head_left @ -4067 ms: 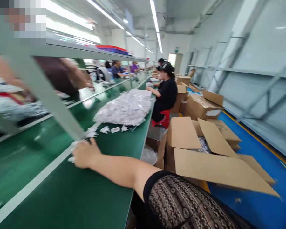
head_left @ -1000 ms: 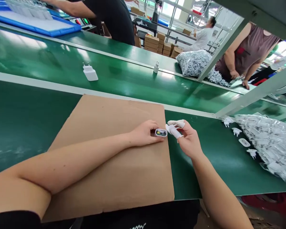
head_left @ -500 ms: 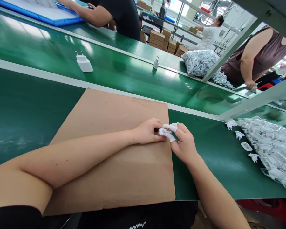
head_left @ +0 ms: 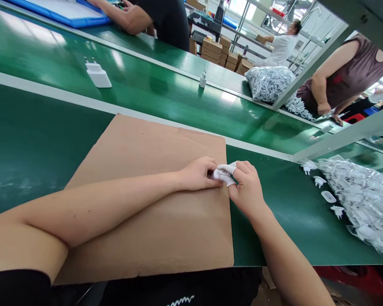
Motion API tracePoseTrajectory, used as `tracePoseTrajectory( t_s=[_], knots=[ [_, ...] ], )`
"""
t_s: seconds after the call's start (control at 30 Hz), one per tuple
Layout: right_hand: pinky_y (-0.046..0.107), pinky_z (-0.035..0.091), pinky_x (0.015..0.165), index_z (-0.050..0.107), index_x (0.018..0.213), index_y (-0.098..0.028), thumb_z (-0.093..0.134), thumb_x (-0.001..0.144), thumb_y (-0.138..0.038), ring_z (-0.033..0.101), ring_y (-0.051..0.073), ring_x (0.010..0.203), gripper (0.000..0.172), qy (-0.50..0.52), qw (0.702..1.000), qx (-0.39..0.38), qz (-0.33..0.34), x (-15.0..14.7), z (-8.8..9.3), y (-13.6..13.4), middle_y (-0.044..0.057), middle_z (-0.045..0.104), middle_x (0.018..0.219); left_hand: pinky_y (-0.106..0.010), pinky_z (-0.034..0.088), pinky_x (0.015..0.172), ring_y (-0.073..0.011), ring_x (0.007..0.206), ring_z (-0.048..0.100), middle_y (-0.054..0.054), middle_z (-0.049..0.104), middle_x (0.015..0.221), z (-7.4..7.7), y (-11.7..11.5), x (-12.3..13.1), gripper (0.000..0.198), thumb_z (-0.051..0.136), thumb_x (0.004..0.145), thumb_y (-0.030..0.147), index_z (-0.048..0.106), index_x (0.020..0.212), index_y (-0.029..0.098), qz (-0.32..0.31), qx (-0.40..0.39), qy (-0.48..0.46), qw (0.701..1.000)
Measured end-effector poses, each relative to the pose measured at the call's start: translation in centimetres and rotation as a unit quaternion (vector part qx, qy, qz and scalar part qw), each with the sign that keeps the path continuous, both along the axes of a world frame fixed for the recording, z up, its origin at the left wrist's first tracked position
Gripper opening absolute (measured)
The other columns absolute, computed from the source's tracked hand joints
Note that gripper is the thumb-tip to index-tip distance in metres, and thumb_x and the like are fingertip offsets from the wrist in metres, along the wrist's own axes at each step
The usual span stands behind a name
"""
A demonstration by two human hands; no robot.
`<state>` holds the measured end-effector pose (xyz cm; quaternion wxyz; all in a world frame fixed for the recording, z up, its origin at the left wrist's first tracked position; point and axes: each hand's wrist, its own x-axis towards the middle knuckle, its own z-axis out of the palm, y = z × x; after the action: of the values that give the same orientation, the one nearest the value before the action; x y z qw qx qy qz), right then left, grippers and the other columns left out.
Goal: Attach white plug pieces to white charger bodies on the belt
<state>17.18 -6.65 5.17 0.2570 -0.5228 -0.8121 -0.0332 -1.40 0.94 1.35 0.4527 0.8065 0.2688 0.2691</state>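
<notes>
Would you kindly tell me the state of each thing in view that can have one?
White housing: held, mostly hidden.
Left hand: closed on the white housing.
Right hand: curled at its end, grip unclear.
Cardboard sheet: lying flat on the green bench.
Larger charger: prongs exposed.
Smaller charger: prongs exposed.
Near bag: packed full.
Loose white pieces: in a row beside it.
Far bag: bulging.

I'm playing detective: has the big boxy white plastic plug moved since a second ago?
Yes: that boxy white plug moved left, judged against the flat brown cardboard sheet.
</notes>
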Motion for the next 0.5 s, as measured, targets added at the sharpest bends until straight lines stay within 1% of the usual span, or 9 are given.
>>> tracePoseTrajectory(
  t_s=[0.07, 0.13, 0.23, 0.33, 0.4, 0.5],
  knots=[
    [0.036, 0.041, 0.074, 0.07, 0.09, -0.022, 0.054, 0.076, -0.005, 0.05, 0.023, 0.076, 0.027, -0.012, 1.0, -0.011, -0.017, -0.2, 0.1, 0.1, 0.004, 0.053, 0.077, -0.033, 0.048, 0.075, -0.0234, 0.09, 0.062, -0.003, 0.065, 0.085, 0.0, 0.0, 0.0, 0.021, 0.078, 0.08, 0.04, 0.072, 0.075, 0.02, 0.002, -0.015, 0.0, 1.0],
    [0.036, 0.04, 0.076, 0.065, 0.082, -0.022, 0.054, 0.071, -0.005, 0.049, 0.022, 0.074, 0.023, -0.018, 0.999, -0.025, -0.025, -0.4, 0.4, 0.2, 0.003, 0.051, 0.076, -0.033, 0.049, 0.076, -0.0238, 0.092, 0.062, -0.003, 0.065, 0.086, 0.0, 0.0, 0.1, 0.021, 0.078, 0.079, 0.041, 0.072, 0.076, 0.021, 0.007, -0.031, -0.004, 1.0],
    [0.035, 0.04, 0.08, 0.057, 0.074, -0.022, 0.054, 0.065, -0.004, 0.05, 0.02, 0.073, 0.02, -0.034, 0.998, -0.044, -0.015, -0.5, 1.0, 0.3, 0.002, 0.05, 0.076, -0.032, 0.049, 0.076, -0.023, 0.09, 0.062, -0.004, 0.065, 0.086, -0.1, -0.1, 0.1, 0.022, 0.08, 0.077, 0.04, 0.073, 0.076, 0.02, 0.011, -0.031, -0.014, 0.999],
    [0.035, 0.04, 0.079, 0.053, 0.071, -0.022, 0.053, 0.063, -0.004, 0.045, 0.017, 0.065, 0.019, -0.049, 0.997, -0.052, 0.004, -0.3, 1.2, 0.6, 0.001, 0.049, 0.073, -0.03, 0.047, 0.07, -0.0188, 0.079, 0.059, -0.003, 0.061, 0.081, -0.5, 0.1, 0.3, 0.023, 0.081, 0.078, 0.039, 0.072, 0.073, 0.018, 0.0, -0.017, -0.016, 1.0],
    [0.034, 0.04, 0.074, 0.051, 0.068, -0.022, 0.052, 0.063, -0.005, 0.041, 0.015, 0.06, 0.018, -0.04, 0.998, -0.048, 0.001, 0.0, 1.0, 0.9, 0.0, 0.048, 0.071, -0.029, 0.046, 0.069, -0.0171, 0.075, 0.058, -0.002, 0.06, 0.079, -0.9, 0.3, 0.4, 0.024, 0.083, 0.079, 0.039, 0.072, 0.073, 0.018, -0.004, -0.009, -0.017, 1.0],
    [0.032, 0.033, 0.061, 0.049, 0.065, -0.022, 0.051, 0.064, -0.007, 0.036, 0.014, 0.055, 0.015, -0.003, 0.998, -0.067, -0.021, 0.1, 0.4, 1.2, 0.0, 0.048, 0.072, -0.029, 0.048, 0.074, -0.0195, 0.084, 0.061, -0.003, 0.065, 0.085, -1.4, 0.6, 0.6, 0.023, 0.085, 0.079, 0.039, 0.074, 0.079, 0.019, 0.006, 0.002, -0.021, 1.0]
  ],
)
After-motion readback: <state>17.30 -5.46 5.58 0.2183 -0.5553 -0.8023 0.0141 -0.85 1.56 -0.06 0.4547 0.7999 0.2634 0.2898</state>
